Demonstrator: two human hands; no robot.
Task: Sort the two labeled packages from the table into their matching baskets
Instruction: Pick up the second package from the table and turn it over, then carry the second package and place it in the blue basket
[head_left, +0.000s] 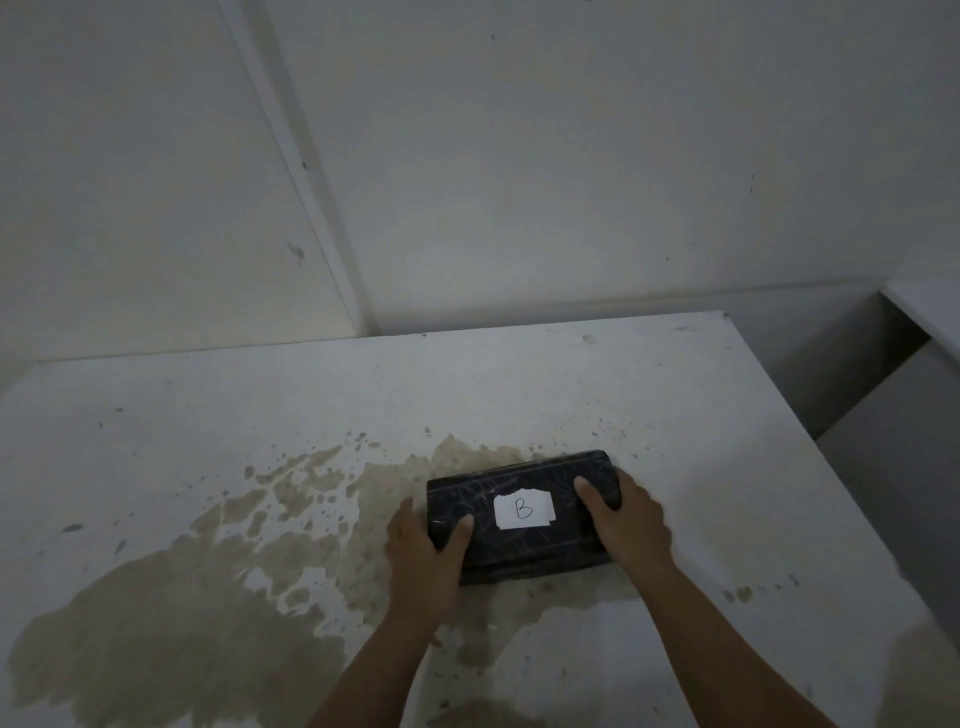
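A black wrapped package (524, 545) with a white paper label marked "B" (523, 510) lies on the white table (208, 441), right of centre. My left hand (423, 545) grips its left end, thumb on top. My right hand (623, 514) grips its right end, thumb over the top face. Whether the package rests on the table or is slightly lifted cannot be told. No second package and no basket is in view.
The tabletop carries large brown stains (182, 613) across its left and middle. White walls stand behind the table. The table's right edge (831, 467) drops to a gap, with another white surface (924, 306) at the far right.
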